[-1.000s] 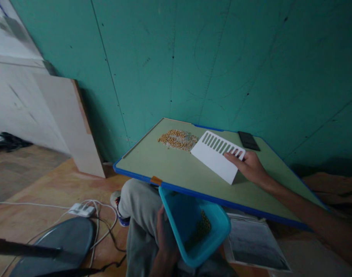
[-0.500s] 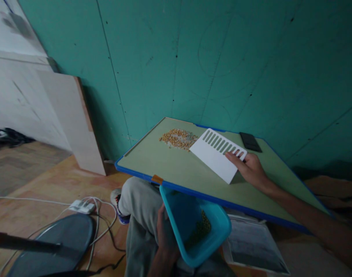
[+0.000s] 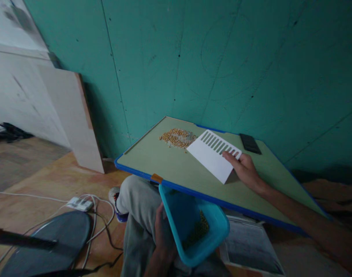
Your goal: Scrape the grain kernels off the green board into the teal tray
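My right hand (image 3: pixel 245 169) grips a white slotted plastic card (image 3: pixel 213 154) and holds it on edge on the green board (image 3: pixel 176 169). The card's far end sits right beside a pile of yellow grains (image 3: pixel 177 137) near the board's back edge. My left hand (image 3: pixel 163 232) holds a blue plastic tub (image 3: pixel 193 227) against my lap, just under the board's blue front edge. Some grains lie in the bottom of the tub.
A black phone (image 3: pixel 250 143) lies on the board's far right corner by the teal wall. On the floor at left lie a white power strip (image 3: pixel 78 204) with cables and a dark round lid (image 3: pixel 53 240). A grey tray (image 3: pixel 251 246) sits under the board.
My right hand and the card have slid slightly left, closer to the grain pile. The left hand and tub hold steady; the view has shifted a little.
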{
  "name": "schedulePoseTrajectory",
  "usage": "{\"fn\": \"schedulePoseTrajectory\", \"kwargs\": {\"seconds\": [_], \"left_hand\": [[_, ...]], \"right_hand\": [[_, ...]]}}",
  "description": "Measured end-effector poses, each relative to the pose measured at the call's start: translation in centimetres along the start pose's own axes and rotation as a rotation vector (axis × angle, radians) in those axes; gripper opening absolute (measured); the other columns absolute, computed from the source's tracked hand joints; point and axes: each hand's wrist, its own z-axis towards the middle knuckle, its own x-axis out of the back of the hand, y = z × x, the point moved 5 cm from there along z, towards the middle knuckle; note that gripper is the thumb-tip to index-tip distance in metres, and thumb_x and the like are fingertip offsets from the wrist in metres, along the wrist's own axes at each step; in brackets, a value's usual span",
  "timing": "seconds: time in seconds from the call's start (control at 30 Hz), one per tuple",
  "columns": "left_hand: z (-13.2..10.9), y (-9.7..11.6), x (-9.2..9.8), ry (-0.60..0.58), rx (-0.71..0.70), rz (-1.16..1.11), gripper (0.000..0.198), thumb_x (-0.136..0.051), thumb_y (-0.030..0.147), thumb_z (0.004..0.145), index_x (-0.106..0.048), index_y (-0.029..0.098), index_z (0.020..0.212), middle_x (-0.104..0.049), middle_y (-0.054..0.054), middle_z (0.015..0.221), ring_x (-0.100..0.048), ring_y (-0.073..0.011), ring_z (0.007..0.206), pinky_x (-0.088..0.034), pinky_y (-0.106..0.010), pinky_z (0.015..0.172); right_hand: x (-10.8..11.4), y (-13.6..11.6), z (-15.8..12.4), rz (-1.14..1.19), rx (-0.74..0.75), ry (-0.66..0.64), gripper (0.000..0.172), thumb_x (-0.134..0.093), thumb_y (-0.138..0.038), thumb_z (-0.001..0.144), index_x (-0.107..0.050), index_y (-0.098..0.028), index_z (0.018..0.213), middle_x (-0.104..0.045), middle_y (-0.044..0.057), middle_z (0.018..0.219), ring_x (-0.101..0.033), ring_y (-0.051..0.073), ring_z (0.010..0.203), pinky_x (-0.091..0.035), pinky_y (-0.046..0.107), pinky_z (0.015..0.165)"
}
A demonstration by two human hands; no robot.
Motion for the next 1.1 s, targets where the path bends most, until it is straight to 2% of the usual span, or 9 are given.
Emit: {"fn": "schedulePoseTrajectory", "kwargs": {"seconds": [0.13,0.23,0.33,0.47,0.57,0.67,0.8,0.97,1.1], "left_hand": [[0.2,-0.1,0.3,0.001,0.026,0.022,0.052,-0.052,0.039,0.109,-0.081,0.017,0.072,-0.080,-0.014,0.073,-0.080,-0.0312,0.085,-0.065,-0.045,0.093],[0.3,-0.3,0.3,-0.043,0.073,0.032,0.051,-0.053,0.045,0.109,-0.085,0.016,0.081,-0.080,-0.014,0.076,-0.080,-0.0319,0.087,-0.065,-0.045,0.094],[0.4,-0.3,0.7,-0.026,0.066,0.049,0.051,-0.054,0.045,0.109,-0.086,0.015,0.084,-0.080,-0.013,0.075,-0.080,-0.0322,0.088,-0.064,-0.046,0.096],[0.3,-0.1,0.6,0.009,0.024,0.057,0.052,-0.053,0.042,0.108,-0.082,0.017,0.073,-0.078,-0.013,0.072,-0.080,-0.0329,0.091,-0.064,-0.046,0.099],[-0.1,-0.1,0.1,0.023,0.046,0.044,0.053,-0.053,0.043,0.108,-0.083,0.017,0.073,-0.079,-0.012,0.073,-0.080,-0.0329,0.094,-0.064,-0.047,0.099],[-0.5,0.0,-0.4,-0.024,0.032,0.048,0.054,-0.052,0.041,0.110,-0.086,0.014,0.078,-0.081,-0.013,0.077,-0.080,-0.0324,0.095,-0.064,-0.047,0.098],[-0.7,0.0,-0.4,-0.048,0.040,0.028,0.058,-0.052,0.042,0.111,-0.083,0.014,0.071,-0.077,-0.012,0.069,-0.079,-0.0317,0.090,-0.065,-0.046,0.093],[-0.6,-0.2,-0.7,-0.075,0.059,-0.010,0.054,-0.055,0.043,0.111,-0.084,0.013,0.076,-0.069,-0.006,0.059,-0.076,-0.0277,0.077,-0.065,-0.044,0.090],[-0.6,-0.2,-0.8,-0.053,0.053,-0.053,0.055,-0.052,0.041,0.112,-0.084,0.012,0.077,-0.064,-0.003,0.052,-0.073,-0.0251,0.066,-0.065,-0.043,0.088]], "right_hand": [[-0.6,-0.1,0.0,0.042,-0.047,-0.012,0.064,-0.081,-0.086,0.075,-0.072,-0.022,0.072,-0.071,0.005,0.069,-0.063,0.021,0.063,-0.047,0.031,0.053],[-0.9,0.1,0.0,0.062,-0.076,-0.051,0.066,-0.082,-0.087,0.074,-0.072,-0.022,0.071,-0.071,0.005,0.067,-0.062,0.020,0.061,-0.046,0.031,0.051],[-1.0,0.5,0.1,0.093,-0.115,-0.074,0.066,-0.085,-0.086,0.071,-0.074,-0.021,0.075,-0.072,0.005,0.068,-0.064,0.020,0.061,-0.047,0.030,0.051],[-0.5,1.3,0.3,0.162,-0.149,0.001,0.067,-0.087,-0.086,0.069,-0.075,-0.021,0.081,-0.072,0.004,0.069,-0.065,0.020,0.060,-0.046,0.029,0.051],[-0.1,1.6,0.4,0.176,-0.163,0.069,0.066,-0.087,-0.085,0.069,-0.074,-0.021,0.082,-0.073,0.004,0.070,-0.064,0.019,0.059,-0.043,0.028,0.049],[-0.1,1.5,0.4,0.180,-0.164,0.088,0.065,-0.088,-0.083,0.069,-0.074,-0.021,0.083,-0.073,0.004,0.072,-0.064,0.018,0.059,-0.041,0.027,0.048],[-0.1,1.5,0.3,0.170,-0.186,0.076,0.065,-0.090,-0.083,0.067,-0.074,-0.021,0.080,-0.072,0.004,0.070,-0.062,0.018,0.059,-0.040,0.027,0.048],[-0.3,2.0,0.3,0.179,-0.175,0.044,0.065,-0.089,-0.083,0.068,-0.073,-0.021,0.079,-0.072,0.003,0.069,-0.063,0.018,0.059,-0.043,0.028,0.049],[-0.2,2.1,0.4,0.191,-0.168,0.044,0.063,-0.090,-0.082,0.069,-0.073,-0.022,0.079,-0.071,0.002,0.067,-0.062,0.017,0.058,-0.043,0.028,0.049]]}}
